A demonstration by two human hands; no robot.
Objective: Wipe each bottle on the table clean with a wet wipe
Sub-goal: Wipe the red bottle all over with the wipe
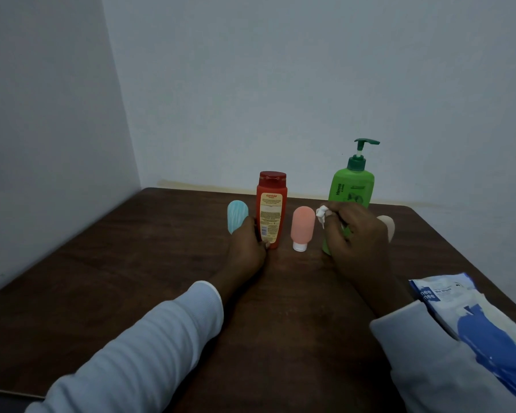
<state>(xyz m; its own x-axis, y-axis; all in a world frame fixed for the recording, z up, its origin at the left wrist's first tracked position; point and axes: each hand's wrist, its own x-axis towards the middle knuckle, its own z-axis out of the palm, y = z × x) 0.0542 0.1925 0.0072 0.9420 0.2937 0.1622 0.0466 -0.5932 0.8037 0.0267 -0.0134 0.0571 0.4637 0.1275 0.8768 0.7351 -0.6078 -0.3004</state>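
- The crumpled white wet wipe [322,213] is sitting pinched between the curled fingertips of the right hand [358,236].
- That hand is hanging before the lower half of the green pump bottle [352,189], which is showing "Henna" up its side.
- The left hand [248,245] is clasping the base of the red bottle [271,210], labelled "Karthika", standing at 12 o'clock on the table [131,263].
- A blue travel bottle [237,216] is standing at its 9 o'clock, and a pink one [303,223], cap down, at its 3 o'clock.
- A beige bottle [388,225] is peeking out behind the right hand.
- The wipes pack [474,317], reading "nee", is lying at 4 o'clock.
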